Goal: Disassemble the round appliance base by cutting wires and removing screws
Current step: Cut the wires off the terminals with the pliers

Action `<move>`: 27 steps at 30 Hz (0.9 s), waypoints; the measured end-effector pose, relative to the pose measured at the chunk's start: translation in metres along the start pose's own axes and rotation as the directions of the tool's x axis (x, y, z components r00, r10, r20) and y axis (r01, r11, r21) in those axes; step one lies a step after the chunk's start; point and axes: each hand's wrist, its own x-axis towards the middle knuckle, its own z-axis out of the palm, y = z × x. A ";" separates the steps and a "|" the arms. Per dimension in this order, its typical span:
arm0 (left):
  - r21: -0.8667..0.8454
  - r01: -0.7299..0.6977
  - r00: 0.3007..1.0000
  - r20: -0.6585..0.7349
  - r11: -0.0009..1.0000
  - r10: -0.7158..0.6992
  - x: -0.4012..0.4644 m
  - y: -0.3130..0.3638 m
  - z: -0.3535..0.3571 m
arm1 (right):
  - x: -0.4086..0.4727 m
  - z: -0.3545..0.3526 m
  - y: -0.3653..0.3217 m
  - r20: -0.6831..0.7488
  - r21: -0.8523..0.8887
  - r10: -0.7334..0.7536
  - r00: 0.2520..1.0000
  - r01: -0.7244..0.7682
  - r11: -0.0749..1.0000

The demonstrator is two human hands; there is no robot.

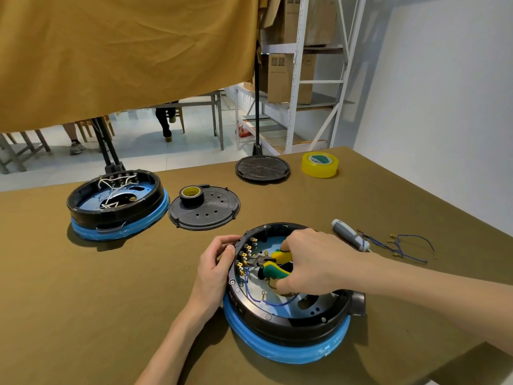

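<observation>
Pliers with yellow-green handles are gripped by the right hand, reaching inside the round base on the table; the left hand curls on its rim, near blue wires.

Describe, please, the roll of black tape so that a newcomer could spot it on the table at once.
Start at the far open appliance base with white wires, at the table's left. Just right of it lies a flat black perforated cover, and the black tape stands on that cover's left part. Unlike the clear yellow tape roll far right, it is smaller, dark, with a yellow core.
</observation>
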 end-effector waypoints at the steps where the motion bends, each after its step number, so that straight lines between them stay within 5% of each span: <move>1: 0.001 -0.002 1.000 -0.001 1.000 0.002 0.000 0.000 0.000 | 0.002 0.000 -0.001 0.006 -0.001 -0.003 1.000 0.003 1.000; 27: 0.014 -0.003 1.000 0.004 1.000 0.003 0.004 -0.004 -0.001 | 0.031 -0.015 -0.012 0.116 -0.146 -0.057 0.992 0.074 0.987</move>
